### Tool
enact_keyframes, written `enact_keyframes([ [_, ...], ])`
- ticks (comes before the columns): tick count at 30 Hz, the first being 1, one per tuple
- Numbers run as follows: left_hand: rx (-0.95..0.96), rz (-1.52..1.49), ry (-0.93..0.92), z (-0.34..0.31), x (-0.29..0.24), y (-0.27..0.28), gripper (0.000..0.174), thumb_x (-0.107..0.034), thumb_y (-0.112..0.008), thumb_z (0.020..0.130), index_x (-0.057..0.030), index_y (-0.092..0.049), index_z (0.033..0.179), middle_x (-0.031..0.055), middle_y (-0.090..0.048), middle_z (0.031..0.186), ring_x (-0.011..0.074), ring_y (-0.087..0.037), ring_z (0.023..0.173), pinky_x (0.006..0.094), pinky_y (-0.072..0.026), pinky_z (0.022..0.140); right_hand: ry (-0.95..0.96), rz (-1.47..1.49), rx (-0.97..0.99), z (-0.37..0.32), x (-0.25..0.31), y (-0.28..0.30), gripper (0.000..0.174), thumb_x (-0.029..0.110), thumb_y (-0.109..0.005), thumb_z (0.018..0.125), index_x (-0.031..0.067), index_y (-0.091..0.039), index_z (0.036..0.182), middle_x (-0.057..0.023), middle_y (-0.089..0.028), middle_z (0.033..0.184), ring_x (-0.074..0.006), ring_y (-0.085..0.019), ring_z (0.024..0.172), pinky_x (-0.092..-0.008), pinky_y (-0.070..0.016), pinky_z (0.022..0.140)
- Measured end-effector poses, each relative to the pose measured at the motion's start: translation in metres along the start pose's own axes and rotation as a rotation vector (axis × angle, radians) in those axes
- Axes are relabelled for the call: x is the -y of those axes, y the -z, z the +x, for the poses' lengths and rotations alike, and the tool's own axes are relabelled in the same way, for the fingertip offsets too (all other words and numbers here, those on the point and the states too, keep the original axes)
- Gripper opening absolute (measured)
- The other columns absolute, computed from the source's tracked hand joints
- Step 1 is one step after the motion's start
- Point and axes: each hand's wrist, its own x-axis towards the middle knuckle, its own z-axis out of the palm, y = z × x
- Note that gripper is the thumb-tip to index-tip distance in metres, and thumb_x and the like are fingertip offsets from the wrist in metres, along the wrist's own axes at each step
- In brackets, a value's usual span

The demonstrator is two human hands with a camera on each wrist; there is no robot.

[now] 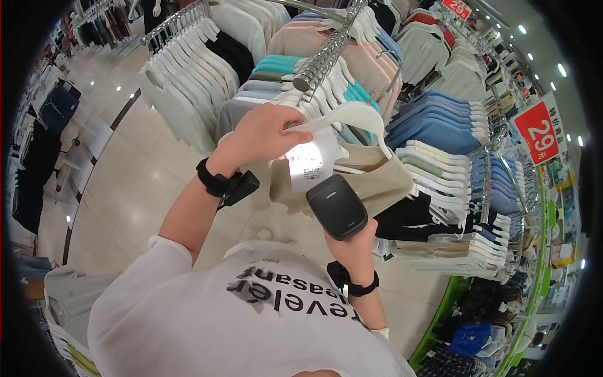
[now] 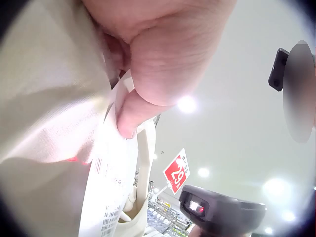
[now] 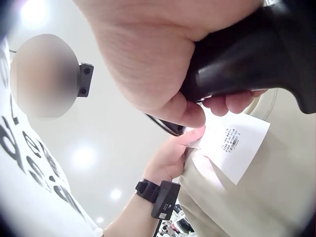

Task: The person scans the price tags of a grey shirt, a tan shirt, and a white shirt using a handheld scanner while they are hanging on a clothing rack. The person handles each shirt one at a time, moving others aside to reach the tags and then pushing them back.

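My left hand (image 1: pixel 260 135) pinches a white paper tag (image 1: pixel 309 168) between thumb and fingers, by the neck of a beige garment (image 1: pixel 383 179). That garment hangs on a white hanger (image 1: pixel 355 114). Printed text and barcodes show on the tag, brightly lit near its top. With curled fingers my right hand (image 1: pixel 357 244) grips a black barcode scanner (image 1: pixel 337 207) by its handle, its head just below the tag in the head view. The left wrist view shows the scanner's lit window (image 2: pixel 196 206) and a red glint (image 2: pixel 74 159) on the beige fabric beside the tag.
A metal rack bar (image 1: pixel 323 60) with densely hung clothes runs away ahead. Blue tops (image 1: pixel 436 122) and folded-looking light garments (image 1: pixel 440 176) hang at the right. A red price sign (image 1: pixel 539 132) stands above them. Tiled floor (image 1: pixel 135 188) lies to the left.
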Motion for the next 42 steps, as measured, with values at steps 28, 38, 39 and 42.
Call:
enact_keyframes([
  [28,0.14,-0.259,0.033,-0.018,0.022,0.018,0.028,-0.017,-0.083,0.084,0.0055,-0.072,0.096,0.0054,-0.07,0.083,0.0097,-0.062,0.078,0.0271,-0.0506,0.074,0.026,-0.062,-0.21,0.03,-0.049,0.068,0.062,-0.002,-0.082,0.072,-0.0022,-0.059,0.13,-0.0118,-0.064,0.126,-0.0192,-0.064,0.108,-0.0314,-0.049,0.097],
  [38,0.295,-0.698,0.012,-0.028,0.049,0.031,0.045,-0.03,-0.088,0.082,-0.0004,-0.071,0.111,0.0004,-0.071,0.101,0.0097,-0.062,0.1,0.0284,-0.0492,0.093,-0.105,-0.035,0.055,0.033,-0.059,0.073,0.046,0.002,-0.083,0.072,-0.0021,-0.068,0.115,-0.0107,-0.076,0.103,-0.0202,-0.071,0.091,-0.033,-0.0554,0.086],
  [39,0.303,-0.707,0.008,-0.027,0.053,0.031,0.045,-0.03,-0.088,0.082,-0.0004,-0.071,0.111,0.0004,-0.071,0.101,0.0097,-0.062,0.1,0.0284,-0.0492,0.093,-0.078,-0.06,0.058,0.035,-0.058,0.074,0.045,0.002,-0.083,0.072,-0.0021,-0.068,0.115,-0.011,-0.076,0.104,-0.02,-0.071,0.092,-0.0332,-0.0555,0.087],
  [42,0.263,-0.527,-0.056,-0.028,0.053,0.033,0.046,-0.035,-0.088,0.083,-0.0006,-0.071,0.109,-0.0006,-0.07,0.099,0.0086,-0.061,0.094,0.0266,-0.0496,0.087,-0.051,-0.01,-0.002,0.04,-0.057,0.072,0.044,0.002,-0.083,0.073,-0.0017,-0.069,0.114,-0.0111,-0.076,0.105,-0.0208,-0.072,0.094,-0.0335,-0.0556,0.087],
])
